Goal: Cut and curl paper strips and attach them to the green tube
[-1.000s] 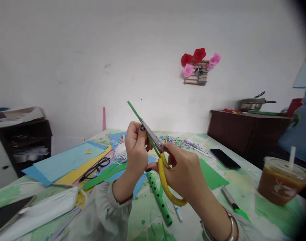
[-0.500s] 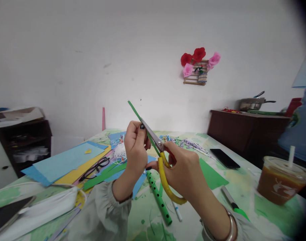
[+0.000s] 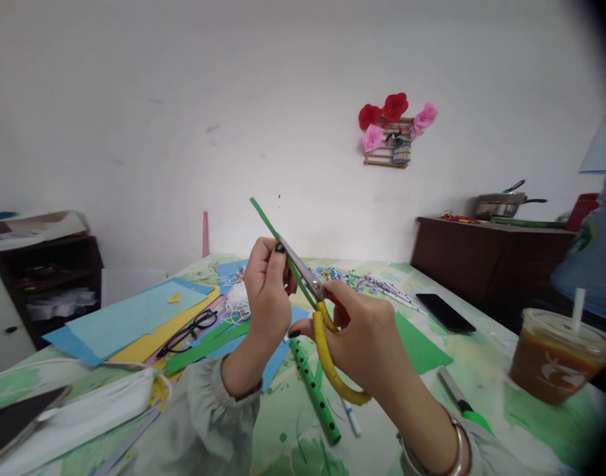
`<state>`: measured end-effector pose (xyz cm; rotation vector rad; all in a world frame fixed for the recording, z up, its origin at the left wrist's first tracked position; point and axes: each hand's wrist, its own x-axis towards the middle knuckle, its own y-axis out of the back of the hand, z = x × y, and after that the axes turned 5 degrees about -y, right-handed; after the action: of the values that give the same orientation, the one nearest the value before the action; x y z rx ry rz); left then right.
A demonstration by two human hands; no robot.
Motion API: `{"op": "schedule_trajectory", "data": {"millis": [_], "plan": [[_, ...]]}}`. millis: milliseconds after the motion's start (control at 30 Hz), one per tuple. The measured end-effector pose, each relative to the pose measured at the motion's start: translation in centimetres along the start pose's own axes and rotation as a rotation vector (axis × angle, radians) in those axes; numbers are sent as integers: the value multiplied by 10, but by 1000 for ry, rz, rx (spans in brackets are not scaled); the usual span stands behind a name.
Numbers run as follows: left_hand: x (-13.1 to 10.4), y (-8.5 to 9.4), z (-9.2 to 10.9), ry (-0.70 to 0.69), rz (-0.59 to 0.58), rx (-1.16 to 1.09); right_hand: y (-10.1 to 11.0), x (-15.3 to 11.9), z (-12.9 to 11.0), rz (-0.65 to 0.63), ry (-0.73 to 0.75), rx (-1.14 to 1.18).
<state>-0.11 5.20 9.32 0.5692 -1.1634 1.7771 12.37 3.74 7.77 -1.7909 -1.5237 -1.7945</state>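
Note:
Between thumb and fingers, my left hand [image 3: 269, 284] pinches a narrow green paper strip [image 3: 263, 217], whose far end sticks up to the left. My right hand [image 3: 365, 324] grips scissors [image 3: 341, 391] with yellow-wrapped handles. Their metal blades look nearly closed and lie along the strip, tips by my left thumb. Whether the blades bite into the paper I cannot tell. Below my hands a green paper tube with black dots [image 3: 315, 390] lies on the table, with a white pen [image 3: 351, 420] beside it.
Blue paper sheets [image 3: 139, 317], black-framed glasses [image 3: 188, 332] and a white mask [image 3: 85, 420] lie left. Green paper [image 3: 422, 344], a phone [image 3: 445, 313], a green-handled knife [image 3: 464, 400] and a drink cup [image 3: 561, 357] are right. Curled paper bits [image 3: 377, 284] lie behind.
The green strip's free end has swung slightly left and the strip bows a little away from the blades. Both hands keep nearly the same place.

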Motion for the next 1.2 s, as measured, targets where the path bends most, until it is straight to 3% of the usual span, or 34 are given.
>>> {"op": "schedule_trajectory", "data": {"millis": [233, 1000, 1200], "plan": [[0, 1, -1, -19, 56, 77, -1, -2, -2, 1, 1, 30], [-1, 0, 1, 32, 28, 6, -5, -1, -3, 35, 2, 30], [1, 1, 1, 17, -27, 70, -1, 5, 3, -2, -101, 216]]}}
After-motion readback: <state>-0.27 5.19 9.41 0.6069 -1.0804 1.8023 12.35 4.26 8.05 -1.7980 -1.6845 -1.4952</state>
